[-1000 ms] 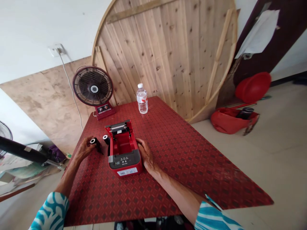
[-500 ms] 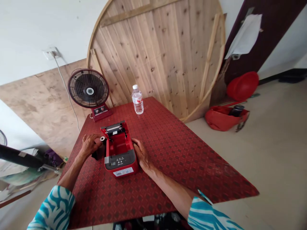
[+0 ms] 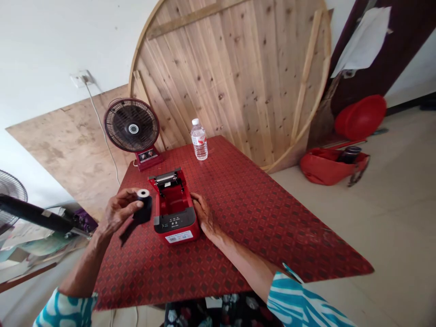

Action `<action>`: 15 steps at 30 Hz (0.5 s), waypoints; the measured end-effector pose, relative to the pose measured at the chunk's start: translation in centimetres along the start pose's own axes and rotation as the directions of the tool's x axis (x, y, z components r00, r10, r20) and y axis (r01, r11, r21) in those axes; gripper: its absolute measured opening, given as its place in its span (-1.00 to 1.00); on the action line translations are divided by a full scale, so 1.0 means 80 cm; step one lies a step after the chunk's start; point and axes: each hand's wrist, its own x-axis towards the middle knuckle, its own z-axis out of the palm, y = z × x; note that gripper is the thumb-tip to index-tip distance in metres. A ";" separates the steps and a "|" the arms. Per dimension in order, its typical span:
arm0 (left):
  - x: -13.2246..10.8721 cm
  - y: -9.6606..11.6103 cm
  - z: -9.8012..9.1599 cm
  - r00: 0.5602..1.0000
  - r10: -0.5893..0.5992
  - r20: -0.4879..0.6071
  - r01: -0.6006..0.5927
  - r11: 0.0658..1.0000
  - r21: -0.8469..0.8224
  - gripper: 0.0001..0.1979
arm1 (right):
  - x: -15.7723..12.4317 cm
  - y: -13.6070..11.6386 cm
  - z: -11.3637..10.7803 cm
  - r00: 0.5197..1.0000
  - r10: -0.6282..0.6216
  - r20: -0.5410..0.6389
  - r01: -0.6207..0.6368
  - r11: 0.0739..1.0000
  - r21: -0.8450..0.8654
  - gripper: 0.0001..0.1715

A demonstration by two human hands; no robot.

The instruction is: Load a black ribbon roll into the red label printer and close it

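Note:
My left hand (image 3: 124, 209) pinches a small paper roll (image 3: 143, 194), black on the outside with a pale end and a hole in it. A dark loose strip trails from the roll towards the table, left of the printer. The red and black label printer (image 3: 177, 222) stands on the table with its lid (image 3: 166, 179) raised and its red inner bay showing. Along the printer's right side lies my right hand (image 3: 205, 215), its fingers curled against the casing and partly hidden by it.
A desk fan (image 3: 134, 129) and a water bottle (image 3: 199, 141) stand at the back of the patterned red table (image 3: 259, 227). Behind leans a round wooden board (image 3: 221, 77). On the floor to the right are a red bag (image 3: 318, 168) and a red basin (image 3: 361, 117).
My left hand has lifted the roll up beside the printer and moved it slightly nearer to me. My right hand stays at the printer's side. The view has shifted a little.

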 end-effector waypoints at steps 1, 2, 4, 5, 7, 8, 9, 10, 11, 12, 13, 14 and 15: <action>0.001 0.006 0.011 0.998 0.027 0.061 -0.032 0.996 0.081 -0.56 | 0.000 0.000 0.000 1.000 -0.003 -0.002 0.003 1.000 0.000 -0.61; 0.003 0.011 0.022 0.991 0.057 0.118 -0.077 0.982 0.171 -0.59 | 0.000 0.000 0.001 1.000 -0.005 -0.003 0.005 1.000 0.000 -0.61; 0.012 0.016 0.046 0.971 0.106 0.215 -0.175 0.925 0.337 -0.65 | 0.000 0.000 0.002 1.000 -0.006 -0.006 0.006 1.000 0.002 -0.61; 0.018 0.018 0.057 0.961 0.117 0.249 -0.213 0.888 0.407 -0.68 | 0.000 -0.001 0.002 1.000 -0.006 -0.009 0.006 1.000 0.002 -0.61; 0.029 0.019 0.076 0.947 0.096 0.308 -0.260 0.793 0.552 -0.70 | 0.000 -0.001 0.002 1.000 -0.005 -0.009 0.005 1.000 -0.003 -0.61; 0.034 0.019 0.083 0.943 0.064 0.328 -0.268 0.729 0.630 -0.70 | 0.001 -0.002 0.002 1.000 -0.006 -0.008 0.006 1.000 -0.007 -0.60; 0.039 0.019 0.090 0.941 0.026 0.338 -0.268 0.664 0.698 -0.70 | 0.001 -0.003 0.002 1.000 -0.010 -0.007 0.009 1.000 -0.012 -0.60; 0.044 0.019 0.096 0.940 -0.010 0.340 -0.265 0.608 0.749 -0.71 | 0.001 -0.003 0.002 1.000 -0.016 -0.006 0.016 1.000 -0.018 -0.60; 0.049 0.017 0.101 0.939 -0.037 0.343 -0.262 0.570 0.779 -0.71 | 0.001 -0.004 0.002 1.000 -0.023 -0.006 0.023 0.999 -0.023 -0.60; 0.054 0.016 0.105 0.935 -0.058 0.351 -0.263 0.553 0.790 -0.73 | 0.001 -0.004 0.002 1.000 -0.030 -0.004 0.030 0.999 -0.025 -0.60; 0.059 0.013 0.109 0.929 -0.072 0.364 -0.266 0.554 0.789 -0.74 | 0.002 -0.004 0.002 0.999 -0.033 -0.002 0.033 0.999 -0.025 -0.60; 0.064 0.011 0.113 0.921 -0.082 0.381 -0.272 0.564 0.780 -0.76 | 0.002 -0.004 0.002 0.999 -0.033 0.000 0.033 0.999 -0.022 -0.60; 0.069 0.008 0.116 0.913 -0.092 0.398 -0.279 0.573 0.771 -0.77 | 0.002 -0.004 0.003 0.999 -0.032 0.002 0.032 0.999 -0.017 -0.60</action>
